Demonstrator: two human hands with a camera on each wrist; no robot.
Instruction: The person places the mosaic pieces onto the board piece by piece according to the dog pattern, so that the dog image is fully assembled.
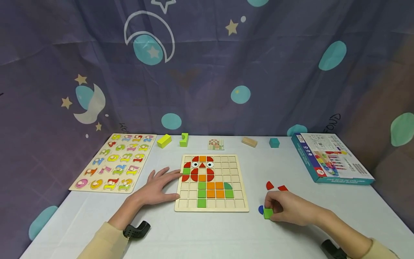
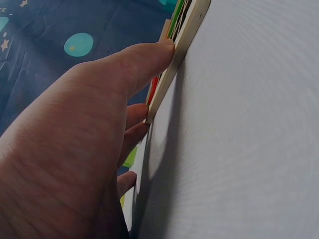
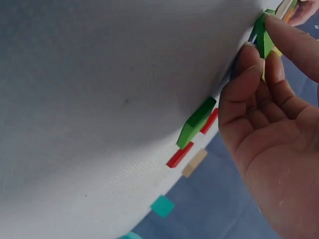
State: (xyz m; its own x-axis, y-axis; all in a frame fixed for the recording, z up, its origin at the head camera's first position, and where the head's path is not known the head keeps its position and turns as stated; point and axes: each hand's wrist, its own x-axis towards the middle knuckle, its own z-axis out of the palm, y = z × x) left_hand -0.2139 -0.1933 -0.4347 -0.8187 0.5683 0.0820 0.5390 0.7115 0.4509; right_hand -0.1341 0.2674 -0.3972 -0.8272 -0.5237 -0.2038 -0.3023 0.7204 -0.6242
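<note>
My left hand (image 1: 158, 189) rests with spread fingers at the left edge of a wooden grid board (image 1: 211, 210). In the left wrist view, its thumb touches the board's side. Coloured tiles form a bird-like picture on the board, with round eyes, red curved pieces, orange squares (image 1: 211, 194) and green squares (image 1: 202, 203). To the right of the board, my right hand (image 1: 289, 207) pinches a green square tile (image 1: 268, 213) between thumb and fingers. A blue curved piece (image 1: 261, 209) lies beside that tile. Another green tile (image 3: 197, 122) and two red pieces (image 3: 179, 155) lie near the hand.
A number puzzle board (image 1: 111, 163) lies at the left. A teal-edged box (image 1: 336, 158) lies at the right. Along the back are a small picture card (image 1: 215, 144), yellow-green blocks (image 1: 164, 141), a wooden block (image 1: 249, 142) and a teal cube (image 1: 274, 142). A patterned cloth hangs behind.
</note>
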